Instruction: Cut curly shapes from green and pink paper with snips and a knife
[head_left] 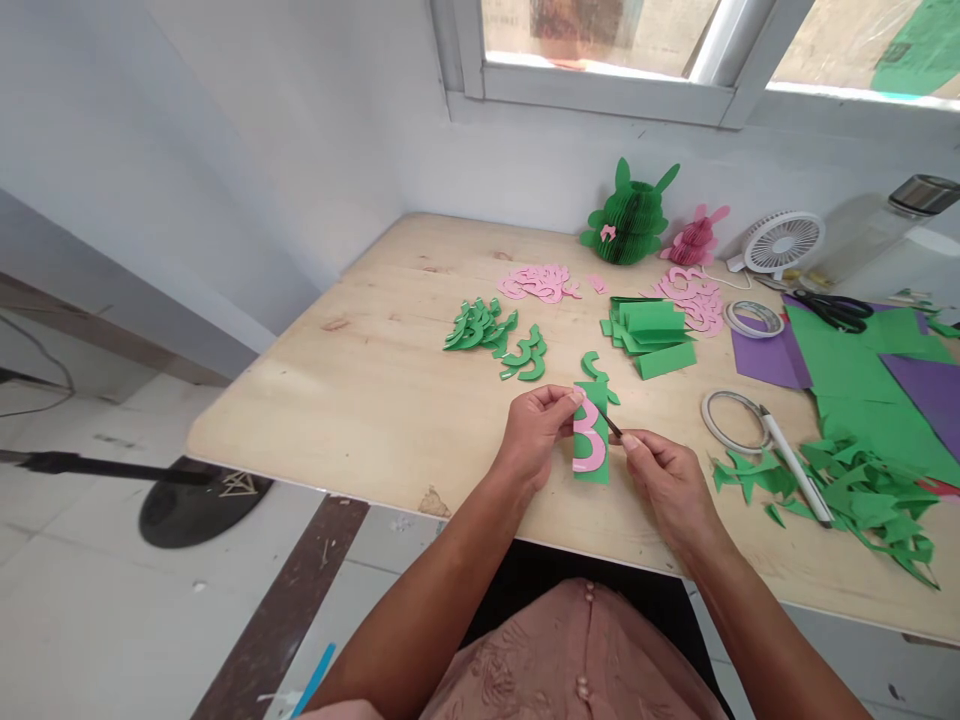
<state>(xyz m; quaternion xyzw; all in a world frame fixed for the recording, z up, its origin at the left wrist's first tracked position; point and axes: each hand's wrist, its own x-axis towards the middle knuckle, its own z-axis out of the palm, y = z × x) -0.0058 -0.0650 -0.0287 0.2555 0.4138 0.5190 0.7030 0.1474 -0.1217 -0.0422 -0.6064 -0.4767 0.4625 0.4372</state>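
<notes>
light: bright daylight from window above | glare: panes washed out | shadows: soft, faint on table | focus: sharp centre | distortion: wide-angle bending at edges

Bare tabletop is lying open across the left centre of the frame (widest passage). Green cutouts and a folded green stack are crowding the upper centre; tape ring, white pen and green scraps are hemming in the right hand at lower right.

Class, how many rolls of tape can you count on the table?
2. The far roll lies beside the purple paper; the near roll sits by the white pen. Green sheets may hide more.
</notes>
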